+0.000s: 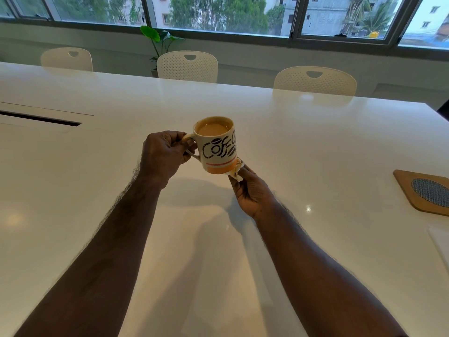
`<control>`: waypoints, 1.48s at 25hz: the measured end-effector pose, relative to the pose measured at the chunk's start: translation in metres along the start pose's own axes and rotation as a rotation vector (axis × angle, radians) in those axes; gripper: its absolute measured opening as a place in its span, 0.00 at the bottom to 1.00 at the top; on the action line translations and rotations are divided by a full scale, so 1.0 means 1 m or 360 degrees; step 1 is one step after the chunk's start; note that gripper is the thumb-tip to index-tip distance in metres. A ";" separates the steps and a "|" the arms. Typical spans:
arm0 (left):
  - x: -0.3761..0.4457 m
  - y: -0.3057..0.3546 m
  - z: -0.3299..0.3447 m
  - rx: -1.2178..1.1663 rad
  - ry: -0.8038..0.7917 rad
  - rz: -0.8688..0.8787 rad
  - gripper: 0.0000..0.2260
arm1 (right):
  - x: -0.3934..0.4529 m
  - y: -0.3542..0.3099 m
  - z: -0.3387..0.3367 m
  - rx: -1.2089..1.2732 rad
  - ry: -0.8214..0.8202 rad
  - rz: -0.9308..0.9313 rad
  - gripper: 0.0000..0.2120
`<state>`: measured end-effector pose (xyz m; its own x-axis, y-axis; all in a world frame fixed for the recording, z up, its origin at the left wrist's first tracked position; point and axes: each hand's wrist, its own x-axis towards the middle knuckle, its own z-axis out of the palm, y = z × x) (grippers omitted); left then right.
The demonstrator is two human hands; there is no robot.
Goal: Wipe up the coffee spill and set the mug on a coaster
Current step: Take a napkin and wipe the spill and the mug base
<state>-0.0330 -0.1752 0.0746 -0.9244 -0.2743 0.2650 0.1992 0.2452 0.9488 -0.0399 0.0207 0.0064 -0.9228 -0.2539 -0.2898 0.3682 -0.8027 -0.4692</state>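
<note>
My left hand (165,155) is clenched on the handle of the mug (217,144), fingers curled through and around the loop, and I hold the mug up off the white table (315,142), roughly level, with milky coffee close to the rim. The mug is cream with dark lettering on its side and an orange band at the bottom. My right hand (252,193) comes up from below and to the right, its fingers pinched on a small crumpled wad of white tissue (237,172) pressed against the mug's lower right edge, at the orange band. Both bare forearms reach in from the near edge, and their shadows lie on the glossy tabletop beneath the mug. I cannot make out any spill on the surface from here. The coaster (425,190), a wooden piece with a round woven grey insert, lies well apart to my right, near the table's right side and partly cut off by the frame; nothing sits between it and the mug. Just nearer than it, a pale flat sheet (441,242) shows at the right edge. To the far left a long dark slot (41,119) is set into the tabletop. Three white perforated chairs (187,66) stand along the far side, a leafy plant (158,38) behind them below the windows (218,13).
</note>
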 end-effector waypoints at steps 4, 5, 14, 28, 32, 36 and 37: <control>-0.002 0.002 0.001 0.0002 -0.0001 0.0010 0.05 | 0.007 0.003 0.007 -0.0047 0.0024 -0.0028 0.11; -0.003 0.003 0.002 0.0000 -0.0004 0.0013 0.04 | 0.009 0.005 0.008 -0.0074 0.0031 -0.0034 0.11; -0.008 0.005 0.007 0.0067 -0.0045 0.0091 0.05 | 0.015 0.026 0.025 -0.0112 0.0091 0.0015 0.12; -0.006 -0.006 -0.003 0.0049 0.0027 0.0015 0.05 | -0.022 0.024 0.001 -0.0124 -0.0044 0.0260 0.09; -0.006 -0.014 -0.002 0.0024 0.0009 0.0003 0.03 | -0.035 -0.001 -0.024 -0.0081 -0.0034 0.0142 0.10; -0.006 -0.027 -0.001 0.0035 -0.0001 -0.0010 0.02 | -0.050 -0.033 -0.045 -0.0094 -0.0019 -0.0067 0.15; -0.007 -0.031 0.000 0.0041 -0.0001 -0.0016 0.02 | -0.054 -0.040 -0.049 -0.0112 -0.0033 -0.0086 0.20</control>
<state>-0.0327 -0.1809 0.0434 -0.9265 -0.2760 0.2556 0.1817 0.2666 0.9465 0.0009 0.0932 -0.0005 -0.9433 -0.2231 -0.2458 0.3244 -0.7758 -0.5412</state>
